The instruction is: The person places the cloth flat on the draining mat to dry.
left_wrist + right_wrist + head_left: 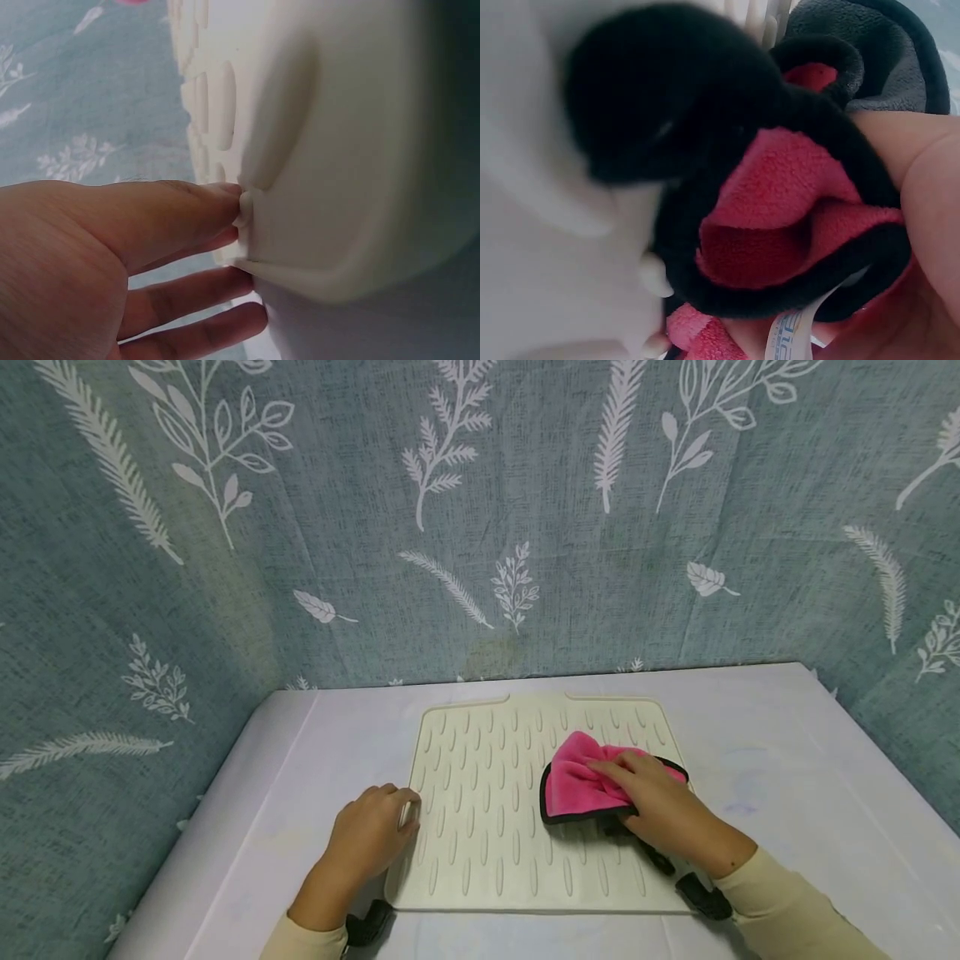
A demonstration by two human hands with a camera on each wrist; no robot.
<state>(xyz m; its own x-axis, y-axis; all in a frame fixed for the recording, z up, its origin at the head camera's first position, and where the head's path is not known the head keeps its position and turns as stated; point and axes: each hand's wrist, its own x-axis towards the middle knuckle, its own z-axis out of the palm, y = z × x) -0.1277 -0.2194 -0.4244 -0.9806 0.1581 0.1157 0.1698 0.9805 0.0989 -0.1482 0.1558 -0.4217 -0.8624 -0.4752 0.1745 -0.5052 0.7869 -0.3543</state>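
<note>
A cream mat [480, 860] with rows of raised ridges lies on the table. My left hand [371, 831] is at its left edge, thumb and fingertips pinching the rim; in the left wrist view the thumb [172, 214] meets the rim, two lower fingers just outside it. Over the right part of the mat, my right hand [663, 806] grips a bunched pink cloth [581, 777] with black edging. The right wrist view shows the cloth's folds [787, 180], a grey side and a white label [791, 334]. Part of the cloth is hidden under the hand.
The table has a white cover [780, 760]. Blue-grey fabric [562, 593] with white leaf prints hangs behind it and along both sides. Black straps [701, 893] hang by the right wrist, and a black piece [367, 922] sits at the left wrist.
</note>
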